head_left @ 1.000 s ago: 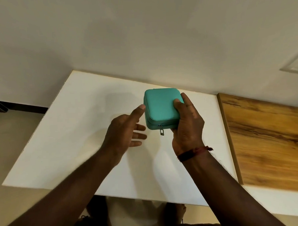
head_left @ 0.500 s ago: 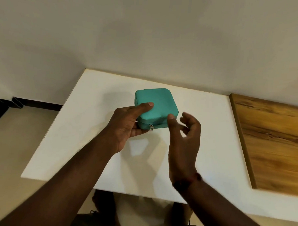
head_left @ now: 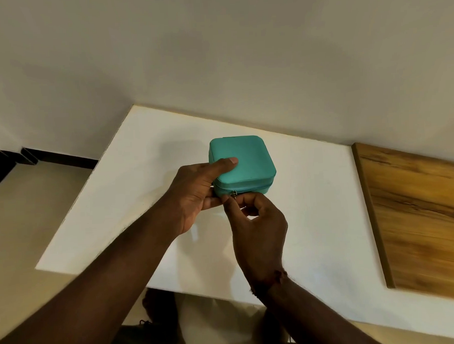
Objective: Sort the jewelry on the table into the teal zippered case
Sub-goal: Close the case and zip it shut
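Case (head_left: 246, 160) rests zipped shut on your white desk (head_left: 312, 194), near its middle. Your left grip (head_left: 195, 191) clamps its left side, thumb across the lid, likely to steady it against the tug. Your right grip (head_left: 259, 222), narrowed to thumb and forefinger, pinches the pull (head_left: 233, 194) at the front edge, seemingly set to run the zip open.

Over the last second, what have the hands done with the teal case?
The right hand let go of the teal zippered case, moved to its front edge and now pinches the zipper pull. The left hand, open beside it earlier, now grips the case's left side, thumb on the lid. Unchanged: the case stays shut over the white table.
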